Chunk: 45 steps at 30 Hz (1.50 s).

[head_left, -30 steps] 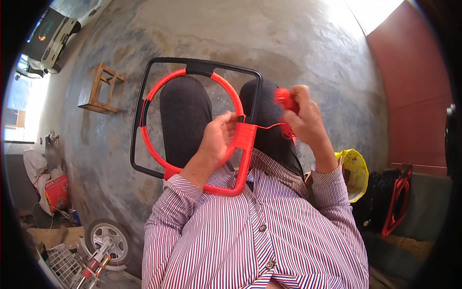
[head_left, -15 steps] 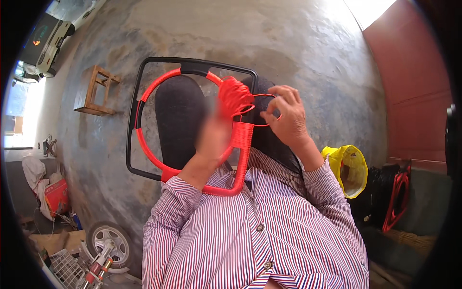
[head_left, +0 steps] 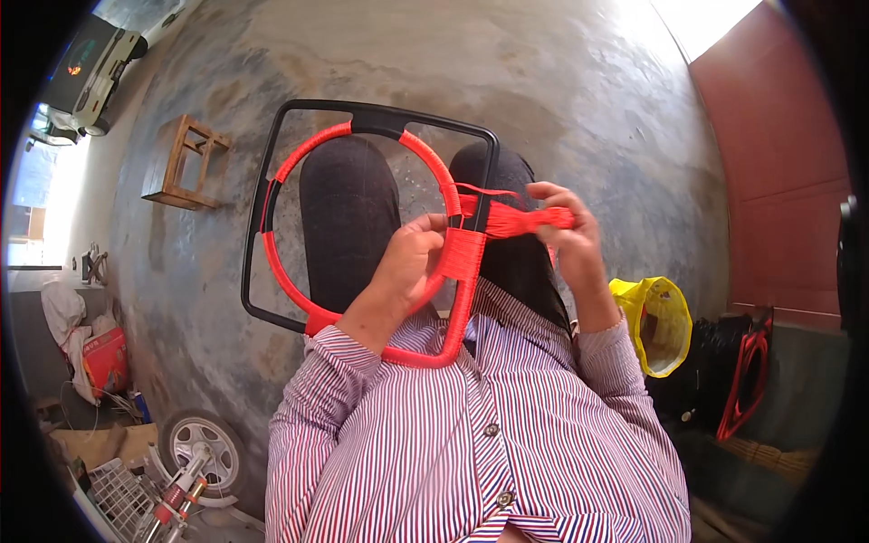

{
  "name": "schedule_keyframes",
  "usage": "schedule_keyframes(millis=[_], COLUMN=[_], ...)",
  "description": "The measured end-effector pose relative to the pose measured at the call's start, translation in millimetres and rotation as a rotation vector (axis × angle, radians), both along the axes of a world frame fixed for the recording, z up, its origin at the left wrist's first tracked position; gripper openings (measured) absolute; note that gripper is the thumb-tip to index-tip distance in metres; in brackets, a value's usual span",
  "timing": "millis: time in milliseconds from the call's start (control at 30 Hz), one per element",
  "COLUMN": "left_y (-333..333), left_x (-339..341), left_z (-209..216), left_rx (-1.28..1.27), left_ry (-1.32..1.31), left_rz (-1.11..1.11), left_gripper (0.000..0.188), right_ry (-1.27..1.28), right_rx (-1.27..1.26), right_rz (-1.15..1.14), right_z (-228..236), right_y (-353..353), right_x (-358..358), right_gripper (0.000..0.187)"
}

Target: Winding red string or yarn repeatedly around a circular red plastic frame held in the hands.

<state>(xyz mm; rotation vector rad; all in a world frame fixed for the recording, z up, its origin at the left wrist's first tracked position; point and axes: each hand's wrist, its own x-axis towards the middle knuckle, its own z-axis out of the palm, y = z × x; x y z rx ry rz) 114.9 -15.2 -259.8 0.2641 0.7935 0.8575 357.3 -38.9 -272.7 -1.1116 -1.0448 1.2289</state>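
A black squarish frame with a round inner ring rests across my thighs. Red cord is wound tightly over most of the ring, the near right corner and part of the right side; black shows at the top and left joints. My left hand is closed on the ring's right part, beside a broad wound band. A gathered bundle of red cord stretches rightward from the frame's right bar. My right hand grips its outer end, and a loose strand runs above the bundle.
A wooden stool stands at the far left, with a toy vehicle beyond it. At lower left are a wheel and a red box. A yellow bag sits right of my arm, near a red-and-black frame.
The cord bundle, formerly bunched over the frame's right side by my left hand, now stretches rightward in my right hand. My left hand has settled on the ring.
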Motion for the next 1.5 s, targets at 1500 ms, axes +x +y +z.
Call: schedule_keyframes(millis=[1500], left_y=[-4], left_x=[-4], left_z=[-10], left_rx=[0.168], left_ry=[0.145], left_rz=[-0.055], left_gripper=[0.015], right_ry=[0.190], right_rx=[-0.230], right_rz=[0.028], right_z=[25], right_y=[-7], right_x=[-32], right_gripper=[0.012])
